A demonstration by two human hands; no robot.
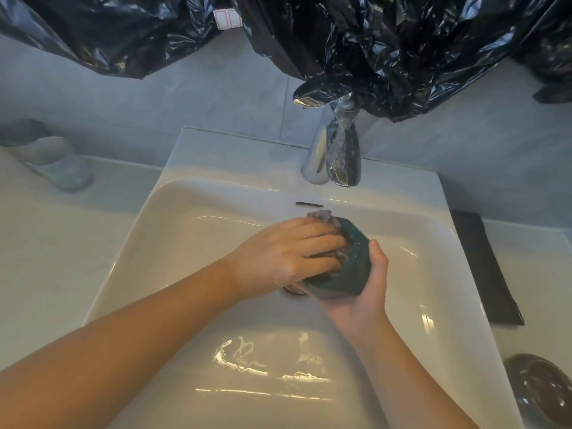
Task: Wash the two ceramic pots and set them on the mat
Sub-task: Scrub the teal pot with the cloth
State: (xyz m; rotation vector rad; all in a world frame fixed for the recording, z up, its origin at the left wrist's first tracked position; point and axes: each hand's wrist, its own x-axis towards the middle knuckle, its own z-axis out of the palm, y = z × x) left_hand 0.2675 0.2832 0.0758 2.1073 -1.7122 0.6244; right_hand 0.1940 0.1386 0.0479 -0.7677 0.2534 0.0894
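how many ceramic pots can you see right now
1 for sure: the green pot, held over the sink in the right hand while the left hand scrubs it. A second may be out of view.

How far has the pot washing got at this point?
Done: nothing visibly; the black mat right of the sink is bare. In hand: the right hand holds a green pot over the basin while the left hand scrubs it with a grey scrubber. Left: rinsing, placing it, and a second pot, not clearly identifiable here.
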